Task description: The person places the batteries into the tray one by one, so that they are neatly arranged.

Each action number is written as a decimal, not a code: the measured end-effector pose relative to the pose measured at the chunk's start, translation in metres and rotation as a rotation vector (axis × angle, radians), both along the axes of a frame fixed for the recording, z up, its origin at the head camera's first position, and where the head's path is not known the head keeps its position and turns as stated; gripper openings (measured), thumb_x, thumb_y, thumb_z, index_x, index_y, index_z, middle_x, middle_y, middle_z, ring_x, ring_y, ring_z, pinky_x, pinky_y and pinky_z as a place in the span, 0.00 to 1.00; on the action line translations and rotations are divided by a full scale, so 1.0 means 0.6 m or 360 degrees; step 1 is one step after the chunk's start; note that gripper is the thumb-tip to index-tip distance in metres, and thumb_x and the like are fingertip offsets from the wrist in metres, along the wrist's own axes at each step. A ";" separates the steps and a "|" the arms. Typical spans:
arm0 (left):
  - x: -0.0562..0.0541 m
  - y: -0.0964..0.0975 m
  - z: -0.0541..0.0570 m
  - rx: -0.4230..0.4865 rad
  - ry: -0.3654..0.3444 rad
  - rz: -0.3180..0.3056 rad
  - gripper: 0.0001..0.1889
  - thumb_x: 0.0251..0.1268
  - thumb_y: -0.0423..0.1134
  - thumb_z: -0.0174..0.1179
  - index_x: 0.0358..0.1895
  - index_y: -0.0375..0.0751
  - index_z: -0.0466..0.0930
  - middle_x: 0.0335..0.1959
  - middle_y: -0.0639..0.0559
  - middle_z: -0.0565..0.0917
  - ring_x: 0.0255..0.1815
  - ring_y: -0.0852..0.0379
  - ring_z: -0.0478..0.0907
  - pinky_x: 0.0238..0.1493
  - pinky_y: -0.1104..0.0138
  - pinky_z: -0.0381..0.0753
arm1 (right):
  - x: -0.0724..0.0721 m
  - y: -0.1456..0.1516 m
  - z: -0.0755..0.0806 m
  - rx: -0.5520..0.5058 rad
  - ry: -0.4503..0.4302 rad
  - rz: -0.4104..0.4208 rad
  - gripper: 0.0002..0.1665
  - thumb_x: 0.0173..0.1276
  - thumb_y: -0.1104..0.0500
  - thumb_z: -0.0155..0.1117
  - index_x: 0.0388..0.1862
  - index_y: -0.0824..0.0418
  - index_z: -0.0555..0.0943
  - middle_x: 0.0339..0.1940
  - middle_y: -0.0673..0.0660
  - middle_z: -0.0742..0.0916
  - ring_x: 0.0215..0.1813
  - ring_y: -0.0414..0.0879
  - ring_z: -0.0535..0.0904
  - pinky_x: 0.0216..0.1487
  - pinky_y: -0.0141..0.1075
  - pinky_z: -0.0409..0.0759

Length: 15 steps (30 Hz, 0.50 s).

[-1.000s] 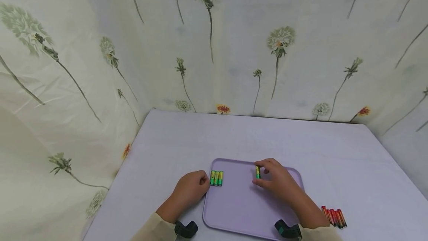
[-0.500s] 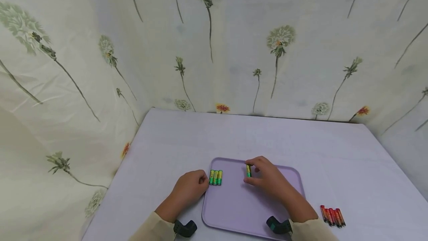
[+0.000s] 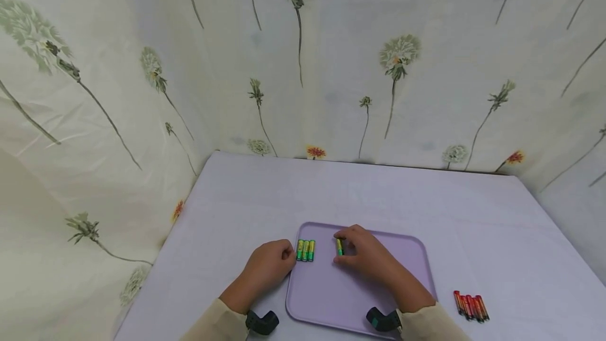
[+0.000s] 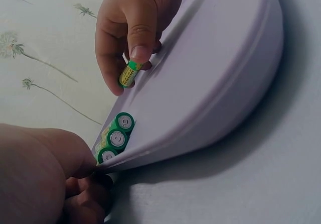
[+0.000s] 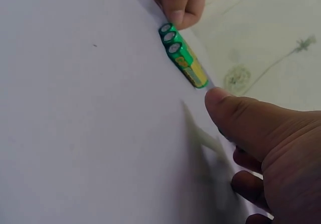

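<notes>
In the head view a light purple tray (image 3: 331,299) lies on the table. Three green-and-yellow batteries (image 3: 305,250) stand side by side inside its left rim; their silver ends show in the left wrist view. My left hand (image 3: 272,264) is at that rim beside them, fingers curled and thumb at the edge, gripping the tray. My right hand (image 3: 364,257) pinches another green-and-yellow battery (image 4: 131,74) between thumb and fingers, over the tray's far part, right of the three. In the right wrist view my thumb (image 5: 241,116) hides this held battery.
Several red batteries (image 3: 471,307) lie in a row on the table (image 3: 511,246), right of the tray. A dandelion-print cloth (image 3: 341,67) hangs behind the table and along its left side. Each wrist wears a black camera mount (image 3: 262,323).
My right hand has carried the pinched battery leftward across the tray, closer to the three batteries. The left hand stays at the left rim.
</notes>
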<state>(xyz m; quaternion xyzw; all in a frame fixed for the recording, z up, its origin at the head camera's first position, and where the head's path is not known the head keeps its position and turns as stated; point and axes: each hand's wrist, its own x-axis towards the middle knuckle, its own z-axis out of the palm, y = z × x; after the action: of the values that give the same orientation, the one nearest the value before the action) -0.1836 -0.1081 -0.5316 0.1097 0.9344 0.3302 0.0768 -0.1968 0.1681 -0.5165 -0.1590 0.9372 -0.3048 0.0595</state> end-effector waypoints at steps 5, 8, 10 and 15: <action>-0.001 0.002 0.000 0.0004 -0.0012 -0.0007 0.09 0.72 0.45 0.60 0.30 0.55 0.78 0.21 0.61 0.75 0.25 0.62 0.72 0.29 0.65 0.69 | -0.002 -0.011 -0.001 0.0097 0.0001 -0.0010 0.33 0.60 0.50 0.82 0.63 0.54 0.82 0.57 0.50 0.83 0.53 0.43 0.77 0.58 0.47 0.77; -0.001 0.002 0.002 0.0005 -0.0003 -0.0013 0.08 0.72 0.44 0.60 0.30 0.55 0.78 0.21 0.61 0.76 0.25 0.62 0.72 0.29 0.66 0.69 | -0.002 -0.015 -0.004 0.0158 0.0043 -0.0002 0.33 0.58 0.49 0.83 0.62 0.53 0.83 0.58 0.51 0.84 0.57 0.46 0.80 0.60 0.49 0.78; -0.001 0.002 0.003 -0.0001 0.0005 -0.0013 0.08 0.72 0.43 0.60 0.31 0.54 0.78 0.21 0.61 0.76 0.25 0.61 0.71 0.29 0.65 0.69 | -0.003 -0.019 -0.005 0.0176 0.0074 0.0005 0.34 0.58 0.49 0.84 0.62 0.53 0.83 0.59 0.51 0.84 0.60 0.48 0.81 0.62 0.51 0.78; 0.000 0.002 0.001 -0.0022 -0.0014 0.0002 0.08 0.72 0.43 0.60 0.31 0.54 0.78 0.22 0.61 0.76 0.26 0.61 0.72 0.29 0.65 0.69 | -0.003 -0.031 -0.006 0.0186 0.0105 0.0029 0.33 0.56 0.49 0.84 0.60 0.53 0.84 0.59 0.53 0.85 0.63 0.52 0.81 0.63 0.55 0.78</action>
<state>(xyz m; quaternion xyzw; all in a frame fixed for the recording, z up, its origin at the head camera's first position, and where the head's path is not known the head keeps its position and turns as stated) -0.1837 -0.1070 -0.5308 0.1071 0.9364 0.3243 0.0813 -0.1985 0.1494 -0.5203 -0.1738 0.9533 -0.2436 0.0406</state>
